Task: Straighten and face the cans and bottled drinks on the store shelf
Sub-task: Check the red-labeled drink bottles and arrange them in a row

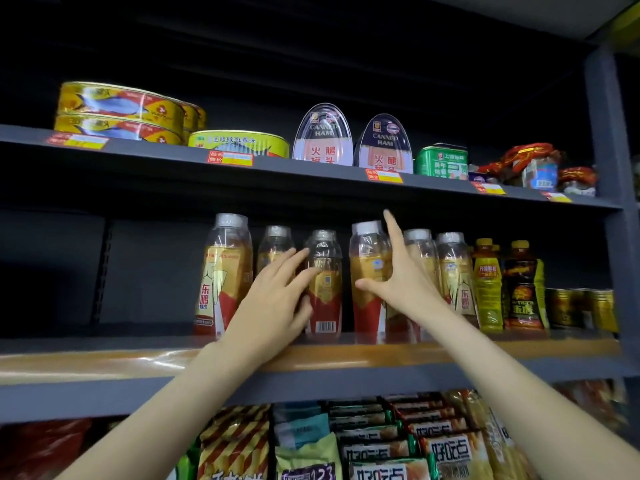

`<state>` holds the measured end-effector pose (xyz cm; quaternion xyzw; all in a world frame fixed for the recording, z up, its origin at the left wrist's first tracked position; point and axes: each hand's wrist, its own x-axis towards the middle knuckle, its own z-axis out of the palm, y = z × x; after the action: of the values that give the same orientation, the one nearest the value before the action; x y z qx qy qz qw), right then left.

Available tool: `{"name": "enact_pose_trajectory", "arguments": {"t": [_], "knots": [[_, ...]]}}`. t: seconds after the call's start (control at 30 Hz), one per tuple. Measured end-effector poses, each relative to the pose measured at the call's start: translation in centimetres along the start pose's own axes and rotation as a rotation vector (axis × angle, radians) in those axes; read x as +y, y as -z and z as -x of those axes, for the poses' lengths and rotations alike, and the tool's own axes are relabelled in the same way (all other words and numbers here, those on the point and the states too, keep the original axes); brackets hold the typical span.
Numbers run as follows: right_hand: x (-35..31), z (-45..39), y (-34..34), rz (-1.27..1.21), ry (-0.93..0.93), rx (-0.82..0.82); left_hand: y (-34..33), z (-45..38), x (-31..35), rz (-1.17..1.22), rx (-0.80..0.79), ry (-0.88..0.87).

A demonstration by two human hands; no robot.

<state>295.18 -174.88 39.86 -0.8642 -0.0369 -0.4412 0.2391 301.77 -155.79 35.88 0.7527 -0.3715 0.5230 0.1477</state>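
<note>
Several clear energy-drink bottles with red and gold labels stand in a row on the middle shelf (104, 362). The leftmost bottle (225, 271) faces forward. The third bottle (323, 258) shows its barcode to the front. My left hand (273, 299) reaches in with straight fingers, whose tips touch this bottle's left side. My right hand (403, 282) is spread wide, the index finger pointing up and the thumb lying across the front of the fourth bottle (367, 244). Two more such bottles (453, 265) stand to its right, partly hidden by that hand.
A yellow bottle (486, 282), a dark bottle (523, 282) and gold cans (581, 306) fill the shelf's right end. Above sit fish cans (117, 112), canned ham (322, 136) and a green tin (441, 161). Snack packs (381, 445) lie below. A steel upright (609, 133) stands right.
</note>
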Motion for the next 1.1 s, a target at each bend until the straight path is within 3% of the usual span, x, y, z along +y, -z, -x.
{"name": "enact_pose_trajectory", "arguments": {"t": [0.17, 0.3, 0.4, 0.53, 0.63, 0.83, 1.1], "knots": [[0.7, -0.9, -1.2, 0.174, -0.08, -0.049, -1.1, -0.7, -0.7, -0.01, -0.048, 0.184], [0.9, -1.7, -0.4, 0.426, -0.035, -0.09, -1.8, -0.4, -0.6, -0.02, -0.11, 0.157], [1.0, -2.2, 1.3, 0.58, 0.118, -0.117, -2.0, -0.2, -0.7, -0.04, -0.089, 0.125], [1.4, -3.3, 2.2, 0.699, 0.216, -0.37, -2.0, -0.4, -0.5, 0.001, -0.244, 0.17], [1.8, -4.2, 1.5, 0.829, 0.255, -0.324, -1.6, -0.6, -0.4, 0.012, -0.326, 0.197], [2.0, -6.0, -2.5, 0.976, 0.226, -0.276, -2.1, -0.3, -0.6, 0.015, -0.297, 0.195], [4.4, -8.9, -6.5, 0.948, 0.112, -0.251, -2.6, -0.3, -1.0, 0.0, -0.263, 0.178]]}}
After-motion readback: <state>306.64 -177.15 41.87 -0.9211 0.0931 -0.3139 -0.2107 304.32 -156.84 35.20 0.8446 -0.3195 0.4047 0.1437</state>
